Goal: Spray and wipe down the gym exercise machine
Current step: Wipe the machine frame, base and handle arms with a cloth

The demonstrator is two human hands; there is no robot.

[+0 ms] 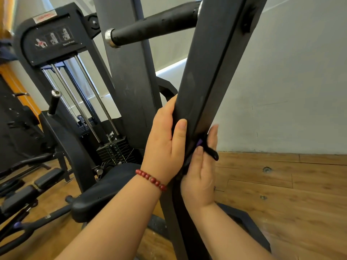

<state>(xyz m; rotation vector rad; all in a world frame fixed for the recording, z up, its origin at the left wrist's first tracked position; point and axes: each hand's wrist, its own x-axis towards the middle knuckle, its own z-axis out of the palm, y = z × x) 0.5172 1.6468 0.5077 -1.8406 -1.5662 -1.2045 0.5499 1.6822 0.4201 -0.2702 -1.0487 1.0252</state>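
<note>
We stand on a wood-plank floor (281, 184) beside a pale, matte wall (281, 91), close against the chest-press machine (56, 59), which fills the left and middle of our view. At far left its painted black housing carries a small pictogram placard (54, 40). Below that, two polished steel guide rods (93, 94) slope down to the stacked weight plates (114, 149), and a padded vinyl seat (105, 186) sits lower still. A foam-sleeved handle (154, 27) with a chrome end cap juts out overhead. Our left hand (165, 141), with a red bead bracelet (151, 180) on the wrist, wraps the near upright (212, 72): the fingers curl round its far edge and the thumb lies flat on the front face, probably to steady us and the frame against the rubbing. The upright is a flat-sided steel beam, satin black, faintly streaked, with a seam running along its length. Just to the right, our right hand (201, 177) pinches a dark cloth (211, 152), showing a scrap of purple, between thumb and fingers and presses it onto the beam's right edge, presumably to wipe that seam. The outer fingers reach up nearly straight along the metal. No spray bottle is in view.
</note>
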